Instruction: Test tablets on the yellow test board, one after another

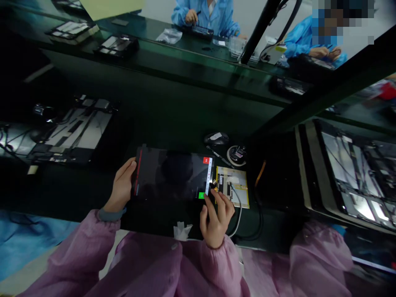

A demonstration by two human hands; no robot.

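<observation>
A dark tablet screen (173, 175) lies in front of me, with a red line near its left edge and a pale icon bar at its right. My left hand (121, 189) grips the screen's left edge between thumb and fingers. At the lower right corner, the index fingertip of my right hand (216, 218) touches the screen by a green square (201, 195); its fingers are apart and hold nothing. Just right of the screen, a flat yellow-edged battery pack (243, 187) has a grey cable (239, 214) running from it.
A mouse (216, 138), a pen (219, 156) and a round coiled item (236, 155) sit behind the battery pack. Opened tablets (80, 128) are at left, with a stack of more (349, 165) at right. A dark post (260, 31) rises beyond; people in blue work opposite.
</observation>
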